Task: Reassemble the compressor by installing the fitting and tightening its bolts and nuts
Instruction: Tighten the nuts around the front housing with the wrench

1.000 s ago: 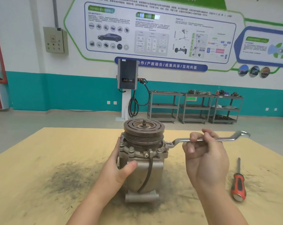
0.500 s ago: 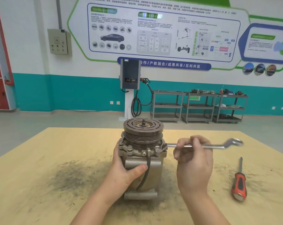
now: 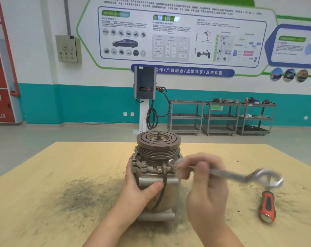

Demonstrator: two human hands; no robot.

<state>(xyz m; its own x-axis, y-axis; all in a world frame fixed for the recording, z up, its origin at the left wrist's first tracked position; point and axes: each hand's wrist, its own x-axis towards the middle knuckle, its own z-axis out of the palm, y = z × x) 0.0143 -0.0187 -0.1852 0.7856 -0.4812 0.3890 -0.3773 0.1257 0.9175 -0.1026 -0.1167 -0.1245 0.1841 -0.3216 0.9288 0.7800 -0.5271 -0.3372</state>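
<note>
Bolt-tightening step: left hand (image 3: 142, 191) fingers wrap the compressor (image 3: 157, 168), right hand (image 3: 207, 186) fingers curl around the wrench (image 3: 231, 173); next likely needs reseating for another swing.

Motion blur smears the right hand (image 3: 207, 182) and the wrench (image 3: 227, 173) it grips, so we cannot tell whether the ring end near the compressor (image 3: 158, 175) sits on a bolt head. The wrench's far end shows doubled. The left hand (image 3: 140, 189) covers the compressor's left flank; its fingers behind the body are hidden. Both forearms run off the bottom edge. We cannot read the small text on the wall poster (image 3: 177, 34). The items on the distant shelving carts (image 3: 222, 116) are too small to tell apart.
</note>
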